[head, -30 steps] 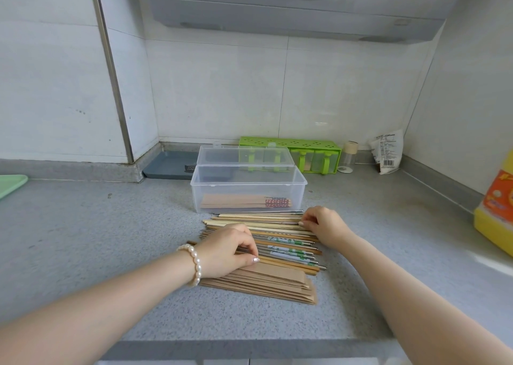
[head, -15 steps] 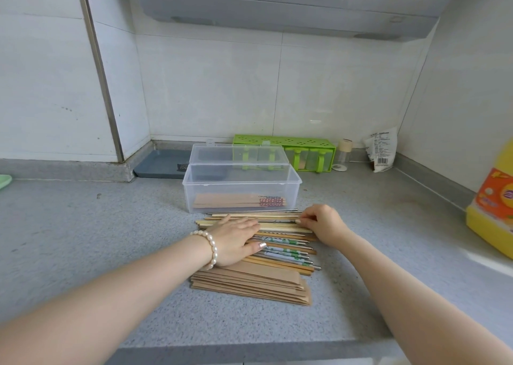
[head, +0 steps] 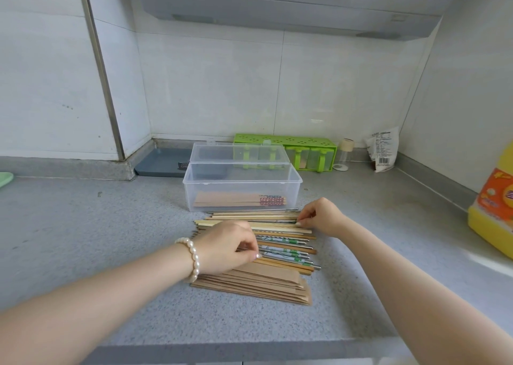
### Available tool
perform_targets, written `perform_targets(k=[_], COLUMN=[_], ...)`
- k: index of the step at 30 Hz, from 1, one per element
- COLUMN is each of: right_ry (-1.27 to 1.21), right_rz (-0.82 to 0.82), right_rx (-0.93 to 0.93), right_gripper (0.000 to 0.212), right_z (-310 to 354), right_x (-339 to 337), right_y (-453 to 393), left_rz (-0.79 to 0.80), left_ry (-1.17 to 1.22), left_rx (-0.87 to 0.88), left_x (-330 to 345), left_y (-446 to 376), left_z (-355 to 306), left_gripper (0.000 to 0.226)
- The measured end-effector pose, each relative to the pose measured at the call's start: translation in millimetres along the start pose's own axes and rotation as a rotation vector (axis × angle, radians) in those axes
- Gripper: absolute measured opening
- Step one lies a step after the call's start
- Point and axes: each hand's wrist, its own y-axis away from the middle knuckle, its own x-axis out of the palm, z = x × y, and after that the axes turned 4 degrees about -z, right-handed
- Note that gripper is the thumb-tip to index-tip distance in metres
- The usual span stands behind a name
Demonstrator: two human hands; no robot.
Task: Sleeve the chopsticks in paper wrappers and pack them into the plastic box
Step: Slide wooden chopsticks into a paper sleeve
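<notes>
Bare forearms; a white pearl bracelet (head: 192, 259) circles the left wrist.

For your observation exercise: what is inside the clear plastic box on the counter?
Through the clear plastic box wall you can see sleeved chopsticks lying flat on the bottom, patterned ends sticking out of brown paper wrappers. How many there are cannot be counted, because they overlap.

Speckled grey countertop (head: 83, 239). Clear plastic box (head: 241, 187). Plain brown paper wrappers (head: 263, 284). Pale wood chopsticks (head: 272, 227), green-patterned chopsticks (head: 288, 253). Lime-green spice rack (head: 305, 145). White pearl bracelet (head: 191, 256). Yellow bottle (head: 494, 220), orange label.
</notes>
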Motion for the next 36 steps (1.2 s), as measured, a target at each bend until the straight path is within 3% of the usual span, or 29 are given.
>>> perform_targets(k=[6,12,15,20,23,28,36], right_ry=[-0.010,-0.016,-0.246,-0.936,-1.216,-1.414,-1.503], right_rz=[0.024,-0.050,-0.061,-0.116,-0.185,-0.231,-0.273], right_rx=[0.024,-0.028,0.010,0.063,0.131,0.175,0.231], right_gripper=[0.012,0.011,0.005,0.012,0.013,0.017,0.016], right_z=[3,5,10,14,9,-5,-13], right_x=[0,-5,-20,-38,-41,-43,-39], right_y=[0,7,15,31,39,49,56], left_rz=[0.094,0.056,0.051,0.065,0.090,0.130,0.121], left_ry=[0.044,0.084,0.090,0.095,0.093,0.105,0.148], left_rx=[-0.015,-0.046,-0.018,0.038,0.028,-0.023,-0.046], left_x=[3,3,6,19,25,24,23], left_y=[9,5,0,-9,-11,-12,-15], left_z=[-3,-11,-19,-30,-32,-32,-30], left_gripper=[0.028,0.032,0.032,0.028,0.028,0.029,0.024])
